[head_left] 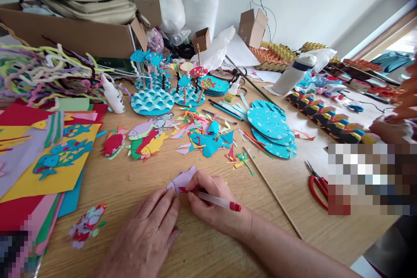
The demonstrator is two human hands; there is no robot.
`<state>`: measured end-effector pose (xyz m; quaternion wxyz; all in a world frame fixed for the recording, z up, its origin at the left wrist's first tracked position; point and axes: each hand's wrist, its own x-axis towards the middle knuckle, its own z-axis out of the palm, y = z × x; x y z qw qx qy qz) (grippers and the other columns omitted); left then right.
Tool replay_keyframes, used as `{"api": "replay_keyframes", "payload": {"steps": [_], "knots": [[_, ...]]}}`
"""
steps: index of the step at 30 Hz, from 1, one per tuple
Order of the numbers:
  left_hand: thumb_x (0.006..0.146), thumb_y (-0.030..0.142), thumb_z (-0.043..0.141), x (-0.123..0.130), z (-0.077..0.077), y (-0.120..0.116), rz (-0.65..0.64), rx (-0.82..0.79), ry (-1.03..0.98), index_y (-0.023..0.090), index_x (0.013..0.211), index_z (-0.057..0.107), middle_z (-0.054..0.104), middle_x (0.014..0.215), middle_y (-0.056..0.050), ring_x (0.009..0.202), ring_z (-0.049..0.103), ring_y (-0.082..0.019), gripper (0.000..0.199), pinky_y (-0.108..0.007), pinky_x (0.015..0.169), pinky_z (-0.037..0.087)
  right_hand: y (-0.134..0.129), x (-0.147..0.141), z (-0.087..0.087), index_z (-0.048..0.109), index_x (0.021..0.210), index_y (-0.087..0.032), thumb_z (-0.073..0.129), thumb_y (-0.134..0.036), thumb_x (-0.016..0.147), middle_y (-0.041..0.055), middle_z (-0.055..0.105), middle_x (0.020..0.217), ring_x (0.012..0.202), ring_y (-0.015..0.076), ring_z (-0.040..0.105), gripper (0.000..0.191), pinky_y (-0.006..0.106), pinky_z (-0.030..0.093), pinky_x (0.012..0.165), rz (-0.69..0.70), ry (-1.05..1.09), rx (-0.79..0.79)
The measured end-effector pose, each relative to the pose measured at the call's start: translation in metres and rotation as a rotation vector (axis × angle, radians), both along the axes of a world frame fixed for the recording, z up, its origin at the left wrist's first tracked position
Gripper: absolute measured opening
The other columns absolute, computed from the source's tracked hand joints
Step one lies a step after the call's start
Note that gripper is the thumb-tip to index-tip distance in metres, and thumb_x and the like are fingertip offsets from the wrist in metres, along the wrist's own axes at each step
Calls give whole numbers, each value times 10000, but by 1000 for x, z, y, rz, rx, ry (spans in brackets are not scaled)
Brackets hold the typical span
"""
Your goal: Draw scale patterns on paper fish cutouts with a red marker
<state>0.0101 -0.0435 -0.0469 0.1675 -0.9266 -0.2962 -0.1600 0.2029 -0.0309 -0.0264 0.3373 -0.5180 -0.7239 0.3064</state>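
Observation:
A small purple paper fish (185,178) lies on the wooden table in front of me, with dark lines drawn near its head. My right hand (211,200) grips a red pen (216,201) with a clear barrel, its tip on or just over the fish. Lying flat, my left hand (151,221) has its fingertips at the fish's lower left edge, fingers stretched out. Beyond the fish are a stack of purple, green and yellow paper fish (145,139) and a red paper fish (114,142). To the left sits a pile of small paper dots (87,226).
Paper scraps (208,137) and turquoise discs (270,126) lie beyond my hands. A thin wooden stick (273,193) and red-handled scissors (317,191) are on the right. Coloured sheets (65,182) cover the left side. Another person's hand (391,128) is at the right edge.

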Motion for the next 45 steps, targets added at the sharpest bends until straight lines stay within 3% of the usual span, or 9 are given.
{"api": "replay_keyframes", "payload": {"steps": [22, 45], "knots": [[929, 231, 270, 2, 4, 1, -9, 20, -21, 134, 1111, 607, 653, 1134, -65, 1048, 575, -211, 395, -325, 874, 465, 1, -1, -4, 471, 739, -207, 465, -109, 698, -67, 489, 565, 431, 67, 405, 107, 174, 302, 449, -4, -9, 6], [926, 238, 291, -1, -4, 0, -8, -12, -39, 139, 1163, 573, 617, 1194, -73, 1098, 539, -221, 382, -335, 895, 467, 0, -1, -4, 457, 711, -212, 469, -121, 676, -77, 443, 517, 408, 66, 369, 98, 165, 282, 435, -34, 8, 86]]}}
